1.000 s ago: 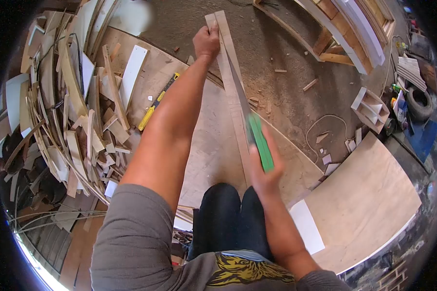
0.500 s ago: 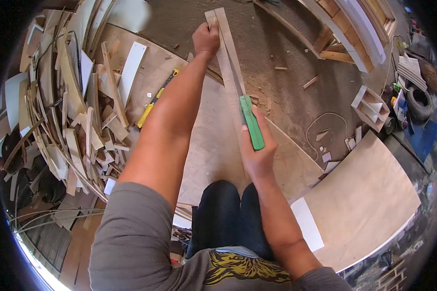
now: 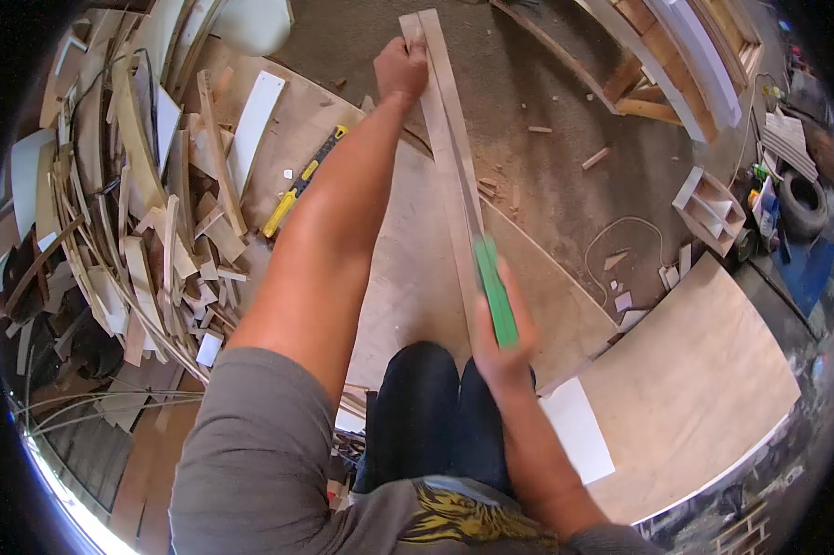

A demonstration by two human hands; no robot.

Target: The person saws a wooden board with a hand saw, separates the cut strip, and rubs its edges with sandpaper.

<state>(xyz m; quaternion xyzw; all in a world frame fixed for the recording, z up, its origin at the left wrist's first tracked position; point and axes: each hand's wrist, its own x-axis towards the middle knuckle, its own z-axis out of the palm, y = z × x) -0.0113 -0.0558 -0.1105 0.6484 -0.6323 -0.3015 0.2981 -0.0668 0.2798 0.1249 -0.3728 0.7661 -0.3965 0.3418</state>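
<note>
My left hand point(image 3: 401, 71) is closed around the far end of a long, narrow wooden strip point(image 3: 441, 120). A lengthwise slit runs down the strip from its far end. My right hand point(image 3: 507, 359), slightly blurred, grips the green handle of a handsaw point(image 3: 496, 294). The thin saw blade point(image 3: 473, 217) is seen almost edge-on and lies in line with the slit; how deep it sits cannot be made out. The strip extends toward my knees over a plywood sheet point(image 3: 403, 268), its near end partly hidden by my right hand.
Wood offcuts point(image 3: 135, 203) are heaped on the left. A yellow-and-black tool point(image 3: 297, 194) lies beside my left forearm. Rightward are a curved wooden frame point(image 3: 662, 65), a small divided box point(image 3: 710, 205), a tire point(image 3: 803, 196) and a large board point(image 3: 694, 388).
My right hand has drawn the saw back toward my body, and its handle sits lower and slightly further right. My left hand keeps its hold on the strip.
</note>
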